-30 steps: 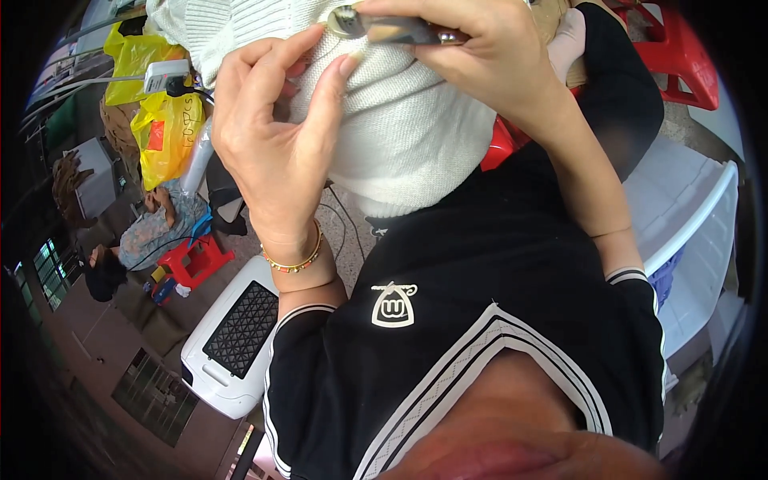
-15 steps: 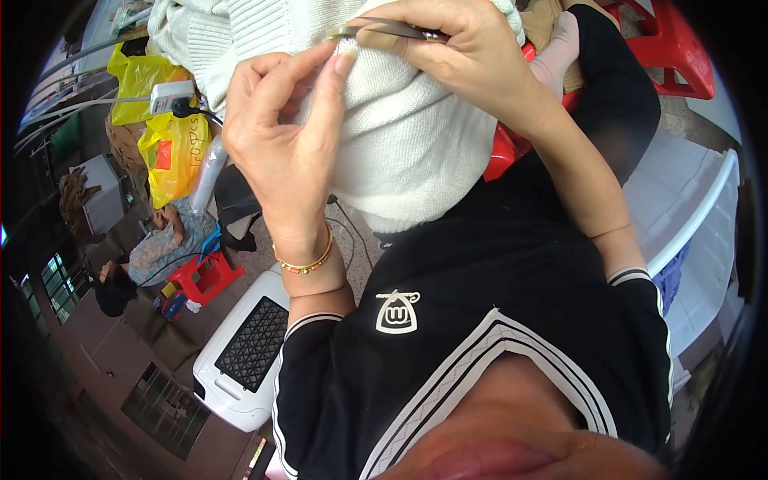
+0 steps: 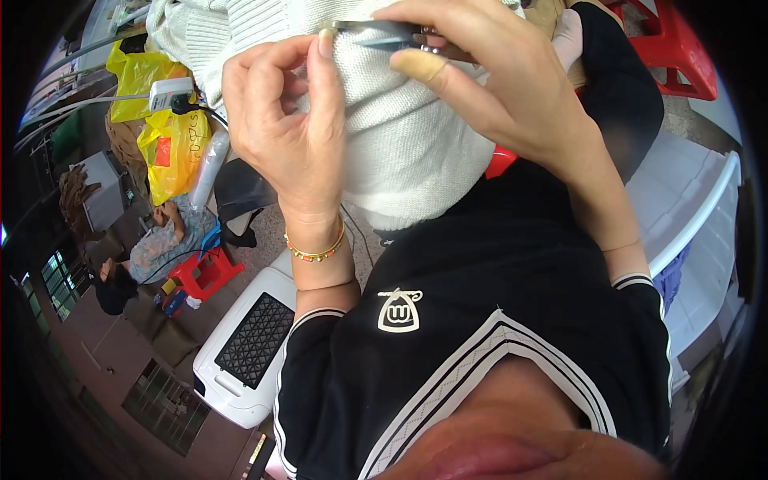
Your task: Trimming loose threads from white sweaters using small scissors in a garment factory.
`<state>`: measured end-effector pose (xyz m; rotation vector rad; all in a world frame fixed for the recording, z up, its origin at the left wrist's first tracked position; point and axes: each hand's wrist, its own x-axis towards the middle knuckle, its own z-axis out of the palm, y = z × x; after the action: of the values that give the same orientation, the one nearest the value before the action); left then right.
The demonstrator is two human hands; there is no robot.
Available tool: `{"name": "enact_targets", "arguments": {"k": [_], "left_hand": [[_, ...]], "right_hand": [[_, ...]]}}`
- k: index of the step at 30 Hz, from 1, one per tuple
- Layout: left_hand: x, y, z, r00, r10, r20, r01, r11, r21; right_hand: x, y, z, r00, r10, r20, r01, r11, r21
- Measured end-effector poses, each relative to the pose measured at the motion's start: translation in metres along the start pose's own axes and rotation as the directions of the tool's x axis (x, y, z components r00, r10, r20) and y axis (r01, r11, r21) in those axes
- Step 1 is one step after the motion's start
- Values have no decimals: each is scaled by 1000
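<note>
A cream knitted garment [image 3: 408,152], with a ribbed part at its upper left, is spread over my lap. My right hand [image 3: 504,72] holds a pair of dark metal thread snips [image 3: 384,36] above the knit. Their two blades are apart and point left. A tan covering wraps the tip of my right thumb, which is off the blades. At the tips of the snips, my left hand [image 3: 288,112] has its thumb and index finger pinched together. What they hold is too small to make out.
Yellow plastic bags [image 3: 172,152] and a white plug adapter [image 3: 170,94] with cables are at the left. Below stands a white machine with a black grille [image 3: 256,340]. Another person [image 3: 164,248] sits near a red stool [image 3: 206,272]. A white plastic tub [image 3: 696,216] is at the right.
The snips' blades have spread apart, and my right thumb has come away from them. My right hand has shifted slightly right and down. My left finger and thumb have come together.
</note>
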<state>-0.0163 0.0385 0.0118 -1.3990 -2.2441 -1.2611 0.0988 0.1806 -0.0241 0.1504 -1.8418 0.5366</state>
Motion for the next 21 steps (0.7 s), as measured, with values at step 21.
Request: {"name": "enact_targets", "arguments": {"k": [21], "left_hand": [[-11,-1,0,984,179,-21,-178,983,44]], "right_hand": [[39,-45,-19,742,534,406,-481,845,-234]]}}
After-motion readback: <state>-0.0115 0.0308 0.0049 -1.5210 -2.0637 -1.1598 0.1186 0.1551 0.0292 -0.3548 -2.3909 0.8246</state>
